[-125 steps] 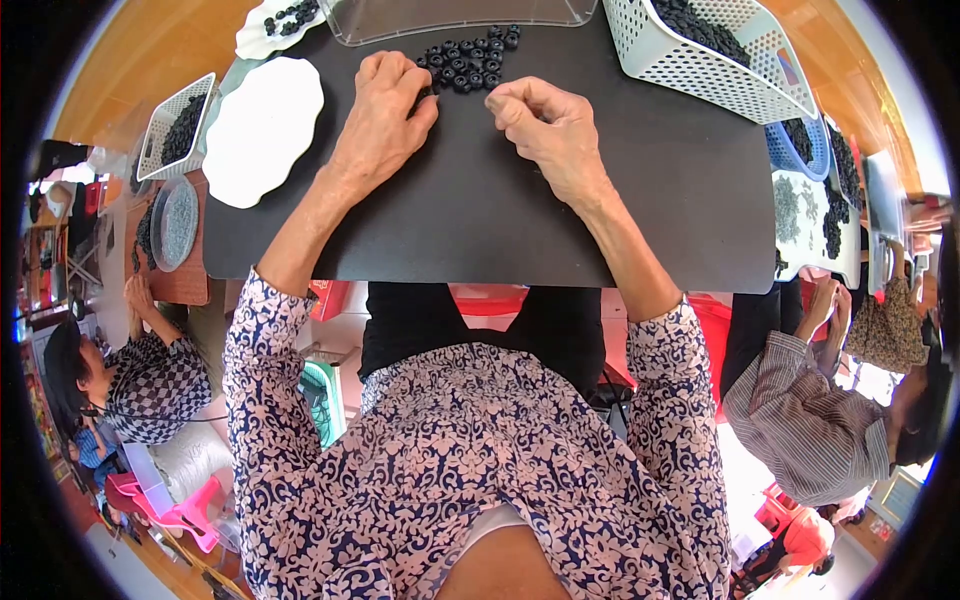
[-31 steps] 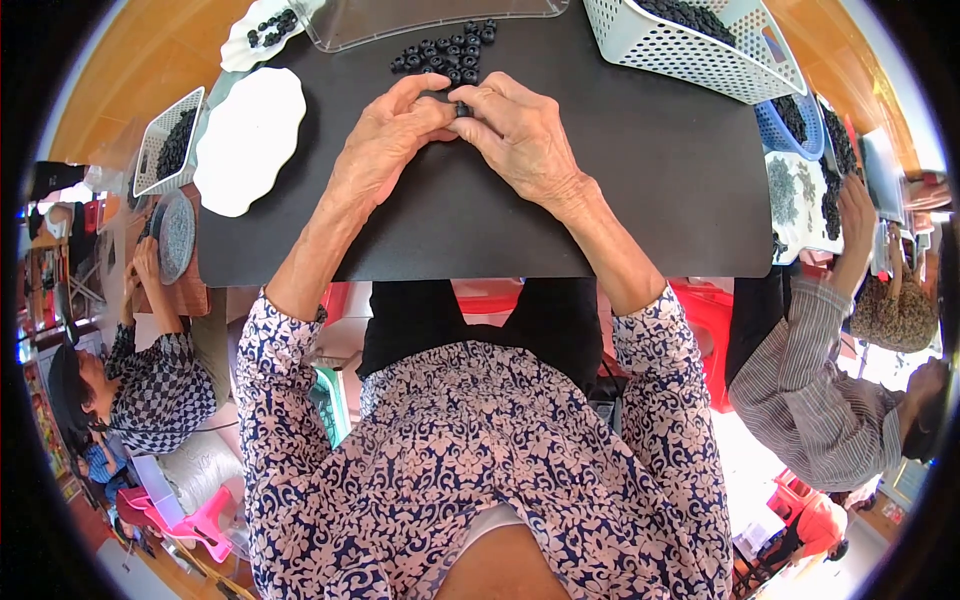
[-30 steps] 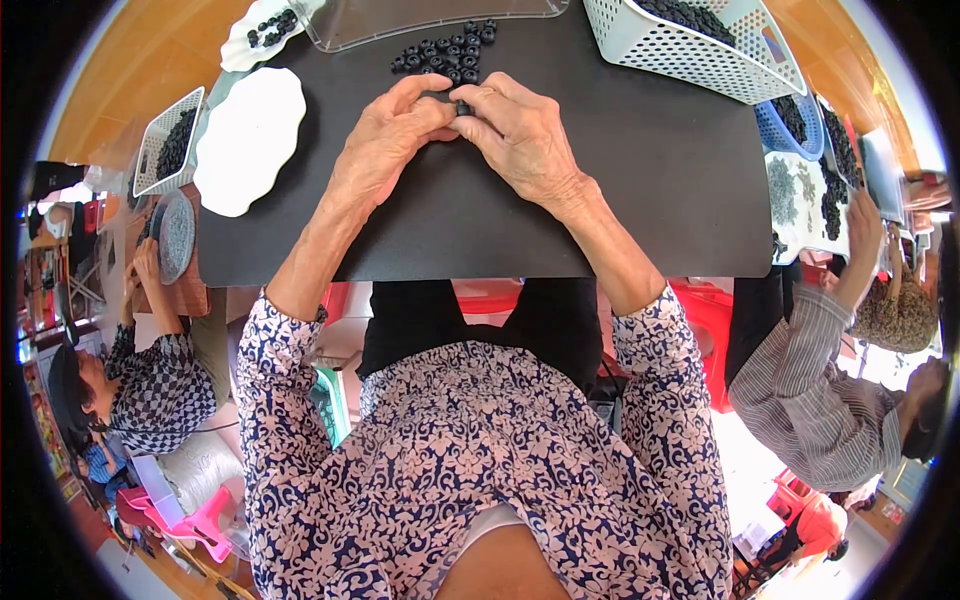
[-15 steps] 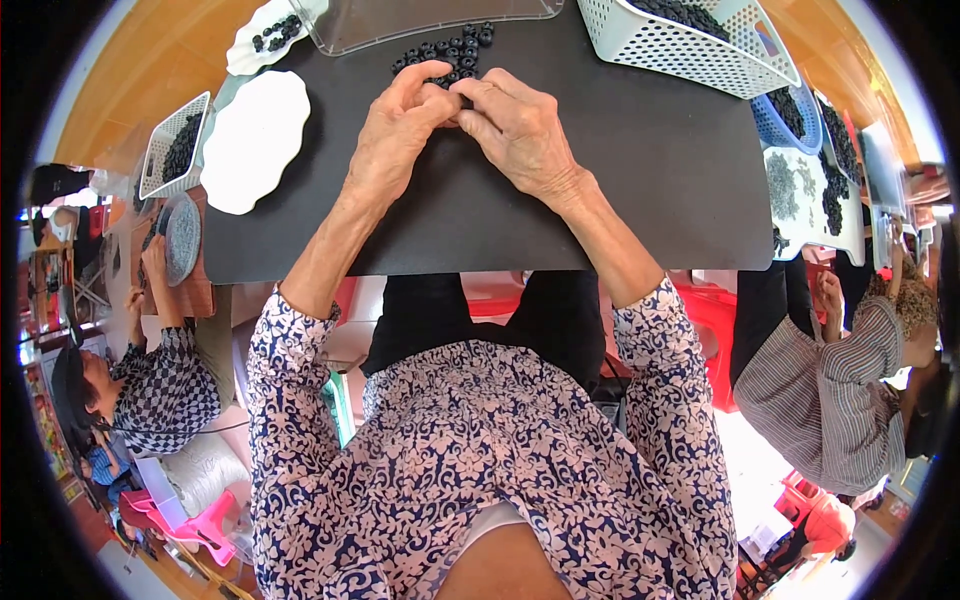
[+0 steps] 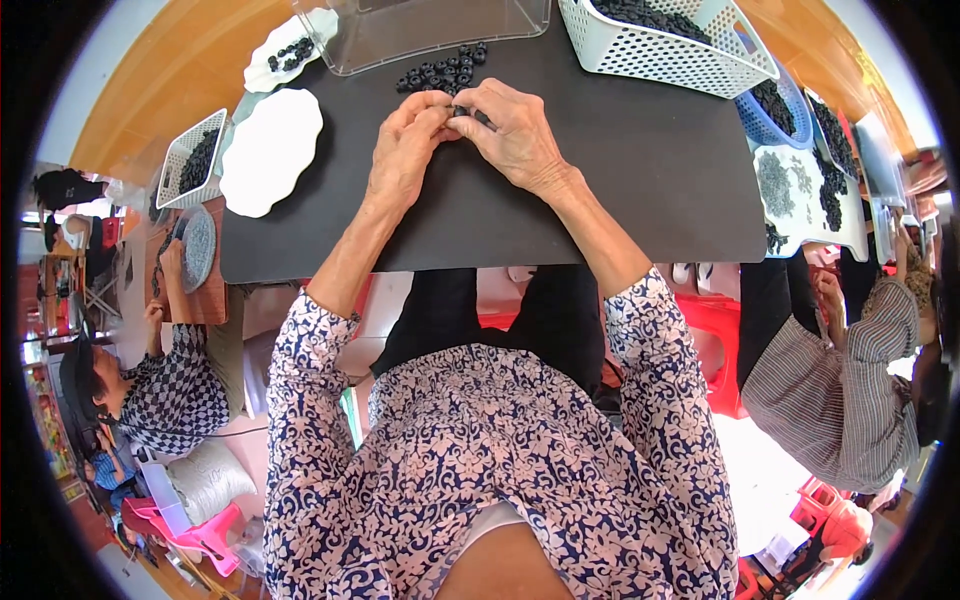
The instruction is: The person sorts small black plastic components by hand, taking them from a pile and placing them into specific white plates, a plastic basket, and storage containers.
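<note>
My left hand (image 5: 405,148) and my right hand (image 5: 518,138) meet over the far middle of the dark table (image 5: 620,190). Both hands are closed, their thumbs and fingertips pinching a small black round part (image 5: 460,112) between them. A second dark bit shows under my right fingers, too hidden to name. Just beyond the fingertips lies a loose pile of similar black round parts (image 5: 432,74), some showing a hole or dimple in the middle.
A clear plastic bin (image 5: 345,68) stands behind the pile. White scalloped plates (image 5: 270,155) lie left, the farther one bearing black parts. A white perforated basket (image 5: 650,65) of black pieces and a blue basket (image 5: 745,115) stand right. Co-workers (image 5: 185,375) sit on both sides.
The view has shifted slightly. My fingers have turned a little, and the black part between them now shows more plainly. Both hands stay together near the pile.
</note>
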The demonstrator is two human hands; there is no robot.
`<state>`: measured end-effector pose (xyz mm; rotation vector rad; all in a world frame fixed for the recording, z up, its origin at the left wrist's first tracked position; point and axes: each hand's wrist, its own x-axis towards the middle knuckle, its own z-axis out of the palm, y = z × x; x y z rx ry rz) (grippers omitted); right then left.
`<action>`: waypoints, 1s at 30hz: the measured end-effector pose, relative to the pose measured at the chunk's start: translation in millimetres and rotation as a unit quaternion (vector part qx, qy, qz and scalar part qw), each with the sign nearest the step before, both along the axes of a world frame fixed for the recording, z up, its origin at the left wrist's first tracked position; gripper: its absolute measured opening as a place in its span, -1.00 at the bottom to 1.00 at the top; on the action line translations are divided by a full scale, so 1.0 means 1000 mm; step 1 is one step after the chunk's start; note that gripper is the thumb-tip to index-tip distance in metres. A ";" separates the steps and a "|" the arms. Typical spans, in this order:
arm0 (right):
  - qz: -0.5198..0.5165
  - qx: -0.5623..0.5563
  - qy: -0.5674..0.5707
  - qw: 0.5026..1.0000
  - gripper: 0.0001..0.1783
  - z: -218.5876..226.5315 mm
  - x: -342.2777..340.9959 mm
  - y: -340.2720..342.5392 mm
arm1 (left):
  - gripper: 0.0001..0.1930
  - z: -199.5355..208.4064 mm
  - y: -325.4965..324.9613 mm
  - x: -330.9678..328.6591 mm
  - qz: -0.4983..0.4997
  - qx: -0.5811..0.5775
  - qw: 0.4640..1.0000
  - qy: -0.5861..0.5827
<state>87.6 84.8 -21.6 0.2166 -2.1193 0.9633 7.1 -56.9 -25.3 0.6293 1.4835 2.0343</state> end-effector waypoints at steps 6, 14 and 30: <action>-0.008 0.004 0.007 1.000 -0.78 -0.004 -0.008 -0.002 | -0.73 -0.009 0.001 -0.005 0.009 0.040 0.999 0.011; -0.037 -0.010 0.017 0.999 -0.84 0.009 -0.004 0.011 | -0.74 -0.013 0.000 0.000 0.004 -0.029 0.995 0.100; -0.130 0.096 0.079 0.984 -0.87 0.056 0.001 0.042 | -0.84 0.001 -0.010 0.016 -0.053 -0.173 0.943 0.278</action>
